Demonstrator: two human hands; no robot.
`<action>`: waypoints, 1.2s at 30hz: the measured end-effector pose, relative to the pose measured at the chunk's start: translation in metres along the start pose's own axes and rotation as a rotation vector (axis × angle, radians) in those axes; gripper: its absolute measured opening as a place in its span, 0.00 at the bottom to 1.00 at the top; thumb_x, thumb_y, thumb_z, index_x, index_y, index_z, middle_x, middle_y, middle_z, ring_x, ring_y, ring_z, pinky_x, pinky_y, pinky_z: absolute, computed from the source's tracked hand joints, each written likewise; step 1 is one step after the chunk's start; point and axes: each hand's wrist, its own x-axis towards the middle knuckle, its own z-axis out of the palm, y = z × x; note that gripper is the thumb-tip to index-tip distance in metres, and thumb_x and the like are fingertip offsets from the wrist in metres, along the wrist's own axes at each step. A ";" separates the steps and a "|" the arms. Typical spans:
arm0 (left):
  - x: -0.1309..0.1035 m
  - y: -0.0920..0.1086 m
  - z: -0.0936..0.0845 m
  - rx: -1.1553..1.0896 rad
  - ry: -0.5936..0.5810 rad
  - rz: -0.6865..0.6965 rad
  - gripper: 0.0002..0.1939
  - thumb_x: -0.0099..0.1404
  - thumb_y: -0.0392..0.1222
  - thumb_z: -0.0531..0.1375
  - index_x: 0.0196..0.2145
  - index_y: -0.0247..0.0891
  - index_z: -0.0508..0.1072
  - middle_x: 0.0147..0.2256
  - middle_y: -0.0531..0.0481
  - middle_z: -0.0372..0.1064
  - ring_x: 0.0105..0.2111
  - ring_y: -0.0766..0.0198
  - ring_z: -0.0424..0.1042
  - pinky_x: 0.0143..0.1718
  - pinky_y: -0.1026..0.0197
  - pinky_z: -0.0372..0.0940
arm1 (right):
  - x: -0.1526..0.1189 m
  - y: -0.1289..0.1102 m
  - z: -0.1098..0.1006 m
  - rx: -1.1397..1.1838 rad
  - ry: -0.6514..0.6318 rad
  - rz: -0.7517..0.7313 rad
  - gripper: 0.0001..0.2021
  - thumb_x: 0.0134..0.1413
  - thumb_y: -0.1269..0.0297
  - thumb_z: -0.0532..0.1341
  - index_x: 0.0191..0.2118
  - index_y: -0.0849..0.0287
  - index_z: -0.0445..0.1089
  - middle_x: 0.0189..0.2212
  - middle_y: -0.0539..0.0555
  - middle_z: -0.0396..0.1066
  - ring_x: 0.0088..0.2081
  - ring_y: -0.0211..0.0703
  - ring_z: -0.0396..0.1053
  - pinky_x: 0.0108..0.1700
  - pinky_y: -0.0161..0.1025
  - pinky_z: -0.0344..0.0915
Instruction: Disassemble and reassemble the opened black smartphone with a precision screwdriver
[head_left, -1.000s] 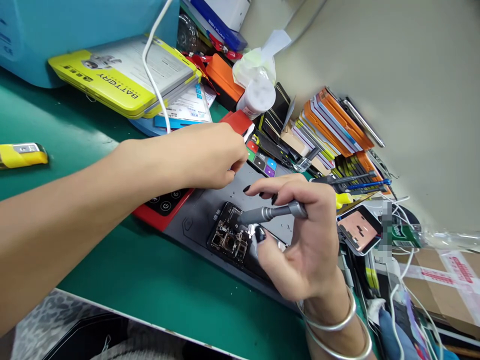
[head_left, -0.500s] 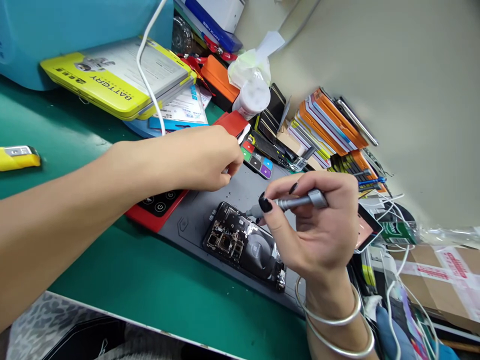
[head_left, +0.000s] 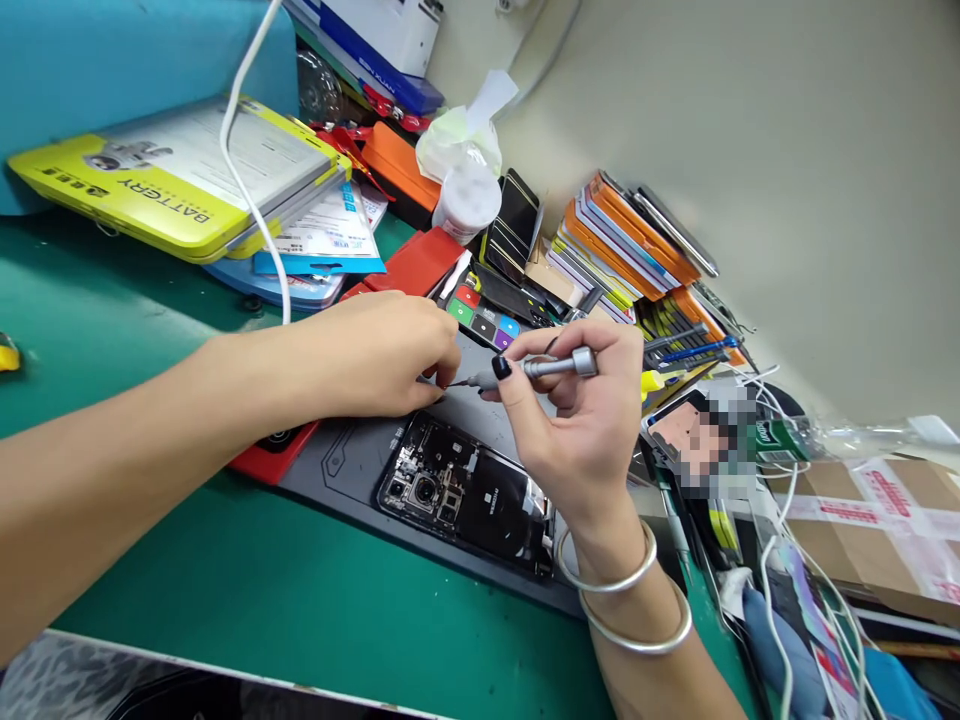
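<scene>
A slim grey screwdriver (head_left: pixel 555 368) is pinched between the thumb and fingers of my right hand (head_left: pixel 589 440), held nearly level with its tip pointing left. That tip meets the fingertips of my left hand (head_left: pixel 394 350), whose thumb and fingers are pressed together low over the grey work mat (head_left: pixel 341 465). Whatever sits between those left fingers is too small or hidden to make out. Just below both hands lies a phone (head_left: pixel 469 490) with its back off, showing camera modules and a black battery area. My right hand covers part of its upper right edge.
Behind the hands are a red box (head_left: pixel 416 262), a coloured-square case (head_left: pixel 484 325) and a white tub (head_left: pixel 469 195). Yellow battery packs (head_left: pixel 180 190) sit at left. Stacked boxes (head_left: pixel 626 235), cables and a cardboard box (head_left: pixel 870 520) crowd the right side.
The screwdriver tip has left the phone and moved up and left to my left fingertips. My left hand has come lower, toward the mat. The view has shifted slightly.
</scene>
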 end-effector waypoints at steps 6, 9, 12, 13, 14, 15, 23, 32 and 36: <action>0.003 0.003 0.004 0.053 -0.012 0.035 0.07 0.61 0.38 0.62 0.34 0.45 0.81 0.35 0.52 0.75 0.39 0.57 0.74 0.41 0.54 0.64 | 0.004 -0.004 -0.008 -0.031 0.053 -0.013 0.17 0.55 0.75 0.64 0.40 0.51 0.56 0.34 0.48 0.68 0.30 0.37 0.72 0.28 0.38 0.78; 0.004 0.002 0.007 -0.033 0.036 0.031 0.09 0.61 0.39 0.63 0.39 0.43 0.81 0.39 0.50 0.75 0.41 0.57 0.75 0.43 0.56 0.66 | 0.004 -0.003 -0.007 -0.042 0.025 -0.039 0.16 0.55 0.76 0.63 0.40 0.51 0.56 0.34 0.47 0.67 0.30 0.36 0.72 0.28 0.37 0.78; 0.005 0.000 0.011 -0.075 0.047 0.052 0.08 0.62 0.37 0.62 0.38 0.42 0.81 0.39 0.51 0.76 0.41 0.60 0.75 0.45 0.58 0.67 | 0.004 -0.002 -0.006 -0.056 0.008 -0.062 0.16 0.54 0.76 0.62 0.41 0.51 0.56 0.35 0.47 0.66 0.34 0.37 0.73 0.30 0.36 0.78; 0.006 -0.001 0.011 -0.070 0.048 0.057 0.08 0.63 0.36 0.61 0.37 0.43 0.81 0.38 0.51 0.76 0.41 0.60 0.74 0.45 0.58 0.67 | 0.004 -0.002 -0.006 -0.060 0.018 -0.062 0.16 0.54 0.76 0.62 0.40 0.51 0.56 0.35 0.47 0.65 0.34 0.37 0.73 0.30 0.35 0.77; 0.006 -0.002 0.012 -0.062 0.049 0.061 0.08 0.63 0.36 0.61 0.36 0.43 0.81 0.38 0.52 0.77 0.41 0.60 0.74 0.45 0.59 0.67 | 0.004 -0.004 -0.006 -0.061 0.030 -0.058 0.16 0.54 0.76 0.62 0.40 0.51 0.56 0.35 0.47 0.65 0.34 0.37 0.73 0.30 0.35 0.77; 0.006 -0.002 0.012 -0.052 0.048 0.066 0.08 0.63 0.36 0.61 0.35 0.43 0.81 0.37 0.51 0.77 0.40 0.60 0.74 0.44 0.59 0.66 | 0.003 -0.006 -0.006 -0.056 0.037 -0.054 0.16 0.54 0.77 0.63 0.40 0.51 0.56 0.34 0.48 0.66 0.32 0.37 0.72 0.29 0.36 0.76; 0.007 -0.002 0.006 -0.051 0.016 0.052 0.09 0.60 0.35 0.60 0.24 0.40 0.77 0.31 0.49 0.73 0.35 0.61 0.72 0.38 0.60 0.64 | -0.010 -0.029 0.001 -0.002 -0.264 -0.089 0.14 0.58 0.75 0.62 0.41 0.52 0.57 0.33 0.47 0.67 0.32 0.36 0.71 0.29 0.34 0.71; 0.005 0.000 0.006 -0.097 0.052 0.005 0.10 0.63 0.37 0.59 0.27 0.38 0.78 0.33 0.48 0.73 0.35 0.62 0.72 0.37 0.62 0.65 | -0.013 -0.030 0.005 -0.060 -0.284 -0.132 0.14 0.57 0.75 0.62 0.41 0.53 0.57 0.34 0.47 0.68 0.31 0.34 0.71 0.29 0.33 0.69; 0.006 -0.001 0.007 -0.063 0.057 0.002 0.10 0.63 0.37 0.58 0.27 0.38 0.78 0.34 0.47 0.74 0.36 0.61 0.73 0.39 0.60 0.66 | -0.013 -0.029 0.006 -0.089 -0.285 -0.134 0.14 0.58 0.74 0.62 0.42 0.52 0.56 0.34 0.47 0.69 0.31 0.35 0.71 0.29 0.34 0.70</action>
